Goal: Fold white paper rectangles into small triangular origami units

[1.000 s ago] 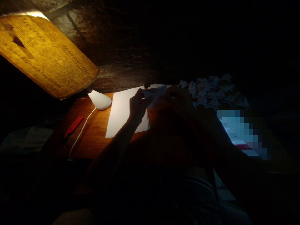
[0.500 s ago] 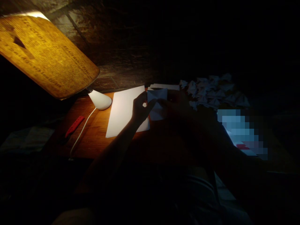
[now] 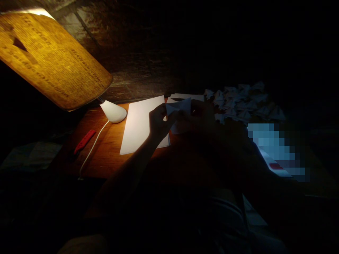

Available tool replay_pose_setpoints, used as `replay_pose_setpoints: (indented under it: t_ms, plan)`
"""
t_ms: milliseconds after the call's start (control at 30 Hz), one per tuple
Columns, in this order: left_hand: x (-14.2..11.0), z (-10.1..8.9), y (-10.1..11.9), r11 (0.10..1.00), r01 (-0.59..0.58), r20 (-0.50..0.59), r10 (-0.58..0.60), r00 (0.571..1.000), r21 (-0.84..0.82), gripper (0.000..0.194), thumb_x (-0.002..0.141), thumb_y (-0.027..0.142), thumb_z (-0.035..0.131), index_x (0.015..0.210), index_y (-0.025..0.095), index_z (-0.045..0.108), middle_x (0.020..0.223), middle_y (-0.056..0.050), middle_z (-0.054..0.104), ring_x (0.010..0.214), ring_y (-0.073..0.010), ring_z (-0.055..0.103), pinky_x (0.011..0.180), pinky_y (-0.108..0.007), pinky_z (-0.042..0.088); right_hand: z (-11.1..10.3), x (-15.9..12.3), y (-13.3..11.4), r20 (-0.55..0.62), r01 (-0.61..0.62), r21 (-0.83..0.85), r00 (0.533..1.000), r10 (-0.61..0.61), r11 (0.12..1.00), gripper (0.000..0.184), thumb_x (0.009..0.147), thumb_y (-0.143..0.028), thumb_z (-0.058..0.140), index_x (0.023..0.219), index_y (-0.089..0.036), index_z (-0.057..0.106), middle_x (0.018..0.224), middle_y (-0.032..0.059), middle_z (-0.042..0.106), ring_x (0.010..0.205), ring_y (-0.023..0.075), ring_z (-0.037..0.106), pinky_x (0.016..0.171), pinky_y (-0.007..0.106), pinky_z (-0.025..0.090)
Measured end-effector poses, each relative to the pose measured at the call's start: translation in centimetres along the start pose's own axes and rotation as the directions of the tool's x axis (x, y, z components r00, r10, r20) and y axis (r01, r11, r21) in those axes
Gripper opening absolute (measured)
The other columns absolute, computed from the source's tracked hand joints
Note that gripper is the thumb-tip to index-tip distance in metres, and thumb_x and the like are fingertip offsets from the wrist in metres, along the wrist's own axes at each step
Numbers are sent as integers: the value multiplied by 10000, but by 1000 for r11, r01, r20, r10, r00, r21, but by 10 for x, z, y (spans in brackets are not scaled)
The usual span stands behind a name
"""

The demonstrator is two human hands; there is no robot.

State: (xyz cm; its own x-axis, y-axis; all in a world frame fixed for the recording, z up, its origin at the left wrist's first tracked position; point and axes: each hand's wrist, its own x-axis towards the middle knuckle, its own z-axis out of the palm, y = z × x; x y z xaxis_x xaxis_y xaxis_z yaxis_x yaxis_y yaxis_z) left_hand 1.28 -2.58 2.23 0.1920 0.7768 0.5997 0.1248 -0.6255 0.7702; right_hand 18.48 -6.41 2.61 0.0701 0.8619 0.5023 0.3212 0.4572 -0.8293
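Between my two hands is a small folded piece of white paper [image 3: 180, 107], held up over the table. My left hand [image 3: 158, 121] is closed on its left side, the thumb lying across its front. On the opposite side my right hand [image 3: 202, 114] grips it too, though deep shadow hides most of those fingers. The paper's upper edge dips between two raised corners, and its lower part hangs below my thumbs. Just behind my left hand lies a stack of white paper sheets [image 3: 139, 123].
A white lamp base [image 3: 115, 112] with a printed, lit shade [image 3: 58, 63] stands left. Its cord [image 3: 92, 150] runs past a red-handled tool [image 3: 84, 141]. Several folded paper pieces [image 3: 238, 104] are heaped at back right, near a glowing, blurred-out screen [image 3: 275, 148]. More sheets [image 3: 189, 97] lie behind my hands.
The folded paper was a flat, creased square facing me; now its upper edge is bent in, with the corners pulled up. Both hands have stayed on it in nearly the same place.
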Motion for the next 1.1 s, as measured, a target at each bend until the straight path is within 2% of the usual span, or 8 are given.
replay_pose_setpoints:
  t_ms: [167, 300, 567, 767, 867, 1000, 1100]
  plan:
    - [-1, -2, 8, 999, -23, -5, 23, 1000, 41, 170, 820, 291, 794, 775, 176, 678, 735, -10, 735, 707, -134, 679, 620, -235, 543, 3, -4, -6, -43, 36, -42, 998, -38, 998, 184, 880, -378, 694, 835, -200, 697, 776, 19, 663, 751, 174, 578, 641, 294, 453]
    - [-1, -3, 11, 997, -44, -10, 44, 999, 64, 215, 803, 277, 804, 709, 183, 636, 671, 14, 684, 655, -116, 637, 594, -224, 516, 4, -6, -8, -57, 100, -86, 993, -105, 991, 189, 888, -350, 681, 768, -210, 639, 763, 15, 617, 744, 172, 558, 643, 300, 438]
    - [-2, -2, 7, 990, -93, -13, 95, 995, 107, 171, 850, 328, 786, 907, 175, 735, 835, -20, 767, 772, -150, 700, 694, -268, 562, 3, -8, -8, -42, 182, -192, 980, -193, 964, 276, 919, -380, 677, 715, -220, 582, 726, 13, 550, 725, 175, 524, 633, 313, 408]
    - [-4, -5, 2, 964, -159, -27, 169, 985, 211, 225, 851, 338, 804, 759, 191, 660, 712, 13, 678, 713, -151, 677, 644, -264, 539, 4, -9, -5, -67, 177, -219, 978, -195, 960, 302, 922, -423, 693, 725, -220, 587, 721, 12, 547, 709, 179, 523, 635, 324, 410]
    - [-4, -6, 4, 961, -172, -21, 181, 983, 214, 199, 861, 333, 804, 795, 194, 679, 753, 5, 706, 762, -166, 709, 687, -277, 568, 3, -9, -2, -59, 186, -231, 977, -204, 955, 311, 937, -426, 681, 725, -219, 587, 723, 11, 549, 718, 183, 530, 649, 330, 423]
    - [-4, -5, 14, 972, -151, 7, 152, 988, 183, 78, 904, 272, 730, 906, 195, 746, 907, -24, 786, 875, -180, 746, 808, -309, 605, 1, -10, -3, -18, 232, -223, 970, -242, 947, 282, 956, -423, 661, 768, -218, 615, 760, 18, 581, 733, 190, 543, 672, 341, 440]
    - [-4, -4, 21, 981, -135, 36, 132, 991, 138, 65, 899, 247, 707, 896, 199, 752, 931, -29, 794, 891, -181, 747, 835, -317, 608, -1, -10, -8, -5, 243, -216, 968, -249, 946, 269, 954, -421, 646, 780, -217, 632, 770, 23, 599, 740, 194, 559, 689, 347, 452]
